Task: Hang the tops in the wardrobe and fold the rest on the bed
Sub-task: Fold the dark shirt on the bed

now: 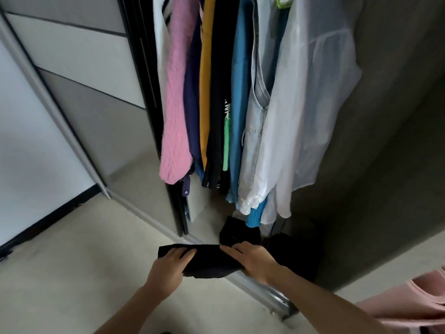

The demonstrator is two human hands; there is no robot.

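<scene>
Left grip (168,267): fingers curling over the left end of the folded black garment (207,262); clasping it
Right grip (254,260): fingers lying across the right end; closing on it
Black garment: one; hanging in the air just before the open wardrobe (101,112)
Hanging tops: at least seven; pink knit (175,104) through sheer white shirt (313,104)
Dark piles: two (238,231) (292,254); sitting on the wardrobe bottom

- Both bare forearms are stretched forward and downward, drawn close together at the wrists.
- The left hand (168,267) is turned palm down, its fingers curled over one end of a folded black garment (209,261).
- The other end is gripped by the right hand (252,260), its fingers laid across the top; the thumb is hidden.
</scene>
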